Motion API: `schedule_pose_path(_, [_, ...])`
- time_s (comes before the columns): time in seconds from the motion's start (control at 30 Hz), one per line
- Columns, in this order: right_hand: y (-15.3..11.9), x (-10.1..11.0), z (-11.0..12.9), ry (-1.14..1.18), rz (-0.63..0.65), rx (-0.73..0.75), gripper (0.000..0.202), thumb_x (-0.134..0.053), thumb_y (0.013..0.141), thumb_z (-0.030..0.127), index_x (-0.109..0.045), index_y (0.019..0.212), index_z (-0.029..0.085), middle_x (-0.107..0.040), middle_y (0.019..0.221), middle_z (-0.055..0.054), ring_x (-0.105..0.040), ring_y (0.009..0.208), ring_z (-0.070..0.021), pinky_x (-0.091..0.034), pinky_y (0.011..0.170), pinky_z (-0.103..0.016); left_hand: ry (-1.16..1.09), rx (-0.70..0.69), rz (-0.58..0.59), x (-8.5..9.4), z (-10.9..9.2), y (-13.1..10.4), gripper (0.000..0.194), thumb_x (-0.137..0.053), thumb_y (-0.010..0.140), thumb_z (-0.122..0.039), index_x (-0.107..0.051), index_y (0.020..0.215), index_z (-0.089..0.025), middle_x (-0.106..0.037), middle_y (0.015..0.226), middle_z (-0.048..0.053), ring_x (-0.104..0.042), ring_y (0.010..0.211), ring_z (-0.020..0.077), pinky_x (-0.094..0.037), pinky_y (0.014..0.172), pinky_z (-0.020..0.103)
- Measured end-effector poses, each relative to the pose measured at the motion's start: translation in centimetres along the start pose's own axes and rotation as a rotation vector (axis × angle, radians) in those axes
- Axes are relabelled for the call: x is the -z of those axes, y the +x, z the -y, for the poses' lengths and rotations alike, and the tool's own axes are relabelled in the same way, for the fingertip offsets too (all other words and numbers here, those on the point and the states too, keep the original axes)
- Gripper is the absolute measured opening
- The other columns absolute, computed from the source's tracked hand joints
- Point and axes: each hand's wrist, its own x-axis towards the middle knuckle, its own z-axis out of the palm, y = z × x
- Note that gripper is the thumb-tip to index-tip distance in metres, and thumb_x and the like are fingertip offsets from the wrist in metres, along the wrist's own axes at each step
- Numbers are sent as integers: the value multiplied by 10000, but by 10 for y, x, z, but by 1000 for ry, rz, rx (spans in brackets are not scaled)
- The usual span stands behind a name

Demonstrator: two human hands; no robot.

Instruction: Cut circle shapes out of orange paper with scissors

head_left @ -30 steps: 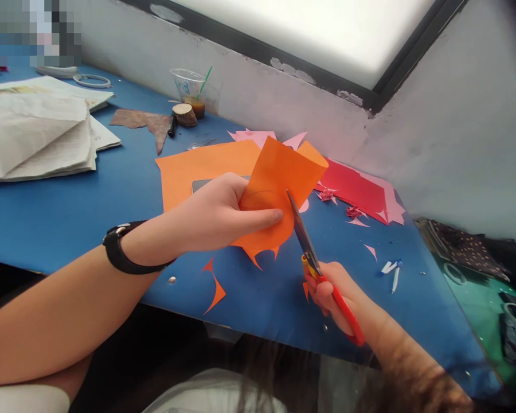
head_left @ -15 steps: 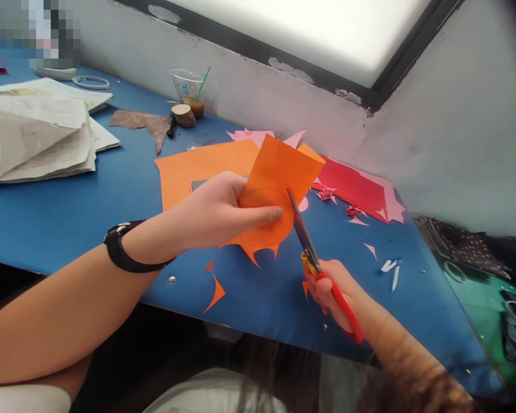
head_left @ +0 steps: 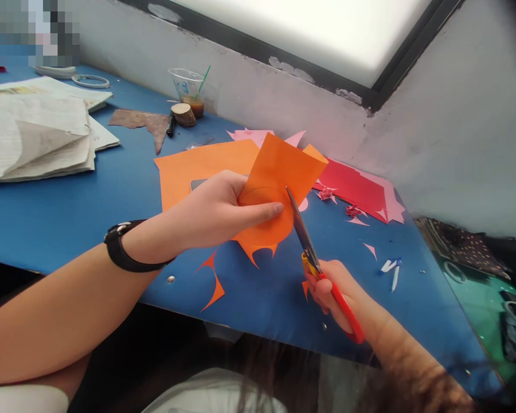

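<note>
Between thumb and fingers, my left hand (head_left: 223, 212) grips a piece of orange paper (head_left: 284, 163) with a drawn circle, its lower edge cut round. My right hand (head_left: 335, 292) is wrapped round the red and yellow handles of the scissors (head_left: 303, 229). The blades look closed or nearly so, and they lie along the right side of the circle. A larger orange sheet (head_left: 206, 158) lies behind my left hand, over or beside a partly hidden grey-edged object. Below the hands are orange scraps (head_left: 215, 287) on the blue table (head_left: 124, 201).
Red paper (head_left: 356, 186) and pink scraps (head_left: 371, 250) lie to the right, near white pieces (head_left: 394, 272). Toward the wall stand a plastic cup (head_left: 189, 92), a wood piece (head_left: 183, 115) and brown material (head_left: 141, 123). Stacked papers (head_left: 38, 135) are at the left.
The orange paper has tilted slightly, its upper right corner shifting a little to the right. The hands and scissors have hardly moved.
</note>
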Motion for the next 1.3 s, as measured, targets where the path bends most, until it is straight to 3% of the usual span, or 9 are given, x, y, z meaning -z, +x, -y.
schedule_pose_path(0.2, [-2,1,9,-41,1,-6,804,-627,1165,1052,-523,930,290,-435,711,82,-414,599,-151,-336,518,-306,-133,-18,80,1,-2,0,356,-800,931,-452,-645,694,-235,-487,680,-43,-437,625,106,-322,548,240])
schedule_pose_path(0.53, [-2,3,11,-29,13,-11,783,-677,1147,1033,-540,955,286,-434,761,83,-399,632,-155,-343,548,-306,-150,-127,109,1,-1,2,359,-795,996,-389,-666,699,-234,-552,696,-50,-587,675,127,-428,577,221])
schedule_pose_path(0.73, [-2,3,11,-29,24,3,793,-632,1154,1052,-547,962,287,-454,769,72,-406,646,-163,-355,550,-306,-156,-64,117,1,-4,1,360,-814,961,-402,-674,678,-229,-607,701,-43,-595,684,125,-432,591,211])
schedule_pose_path(0.8, [-2,4,13,-53,30,0,799,-625,1151,1059,-538,955,289,-462,758,69,-424,646,-167,-369,553,-309,-150,-14,116,2,-5,0,342,-848,941,-405,-706,688,-226,-654,713,-31,-636,709,142,-443,604,217])
schedule_pose_path(0.97, [0,3,17,-90,35,-44,839,-615,1109,1111,-517,930,297,-438,718,77,-426,629,-168,-368,541,-311,-163,38,113,3,-8,-1,234,-896,899,-442,-931,926,-212,-880,921,34,-766,835,216,-570,697,261])
schedule_pose_path(1.3, [-1,4,14,-97,39,-66,878,-549,1092,1164,-505,909,307,-432,662,82,-425,604,-171,-366,539,-319,-173,47,137,3,-8,0,242,-884,903,-422,-837,813,-203,-767,804,6,-719,799,189,-507,681,247])
